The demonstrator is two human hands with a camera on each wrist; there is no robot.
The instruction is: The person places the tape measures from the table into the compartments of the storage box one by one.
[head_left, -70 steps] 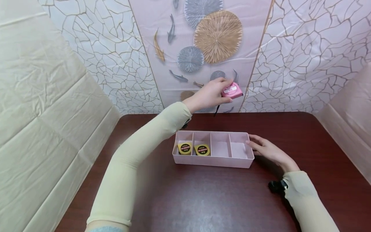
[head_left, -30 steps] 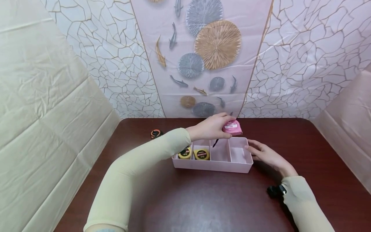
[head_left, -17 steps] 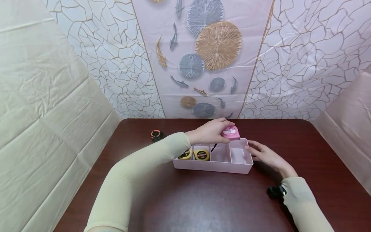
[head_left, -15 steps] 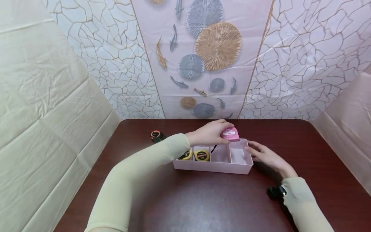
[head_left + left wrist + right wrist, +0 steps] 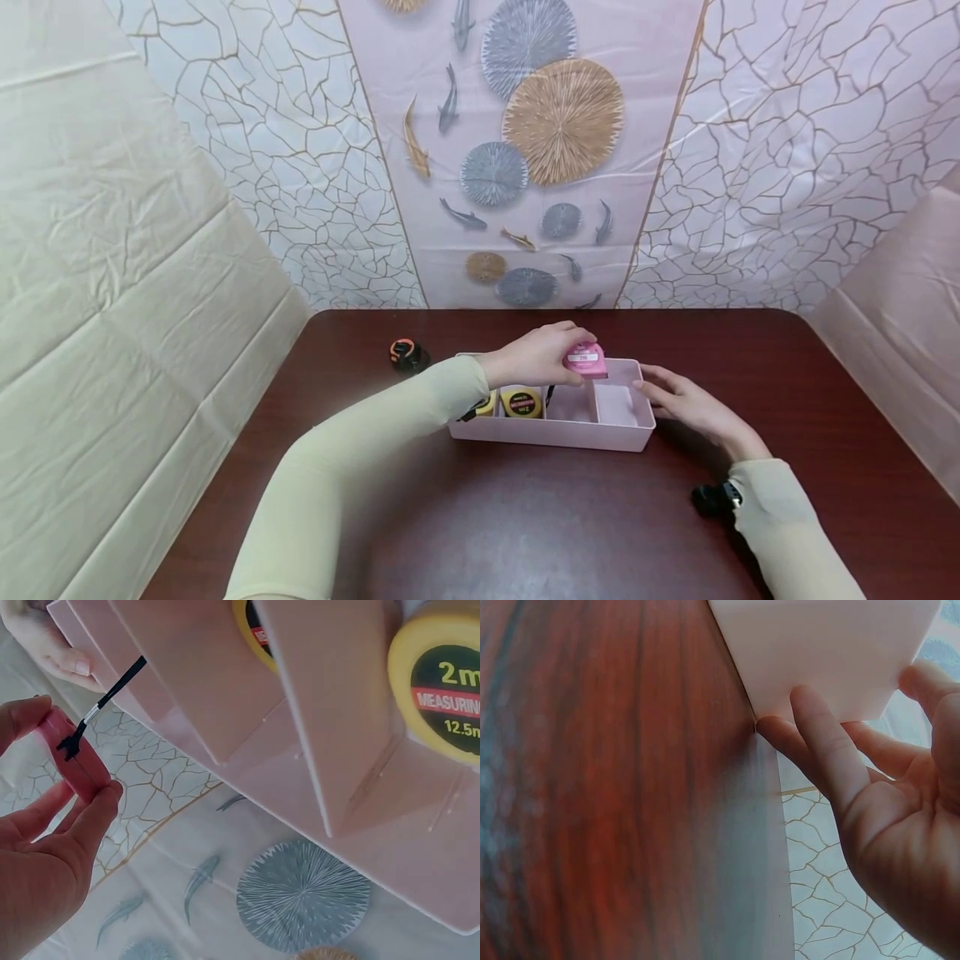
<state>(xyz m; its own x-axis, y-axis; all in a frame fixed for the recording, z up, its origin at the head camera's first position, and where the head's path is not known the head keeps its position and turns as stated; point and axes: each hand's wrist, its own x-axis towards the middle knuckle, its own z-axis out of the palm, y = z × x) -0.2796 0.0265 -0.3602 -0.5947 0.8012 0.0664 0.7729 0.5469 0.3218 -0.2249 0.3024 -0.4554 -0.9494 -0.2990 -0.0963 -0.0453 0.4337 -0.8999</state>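
Observation:
My left hand (image 5: pixel 531 357) pinches a pink tape measure (image 5: pixel 586 361) between thumb and fingers. It is held above the third compartment of a pale pink divided box (image 5: pixel 551 431), its black strap (image 5: pixel 122 681) hanging down. Yellow tape measures sit in the two left compartments: one (image 5: pixel 522 404) in the second shows well, while my left wrist partly covers the other (image 5: pixel 486 407). At the box's right end my right hand (image 5: pixel 693 406) hooks its thumb over the rim. Its fingers (image 5: pixel 821 735) lie against the outer end wall. The fourth compartment holds nothing.
A black item with orange trim (image 5: pixel 407 354), perhaps another tape measure, lies on the dark red-brown table (image 5: pixel 510 517) left of the box. Patterned cloth (image 5: pixel 525 167) hangs behind the table, and plain pale sheets (image 5: pixel 135 317) flank it.
From up in front of the backdrop, my left hand has brought the pink tape measure down over the box, lately shifting slightly left. The right hand stays at the box's end.

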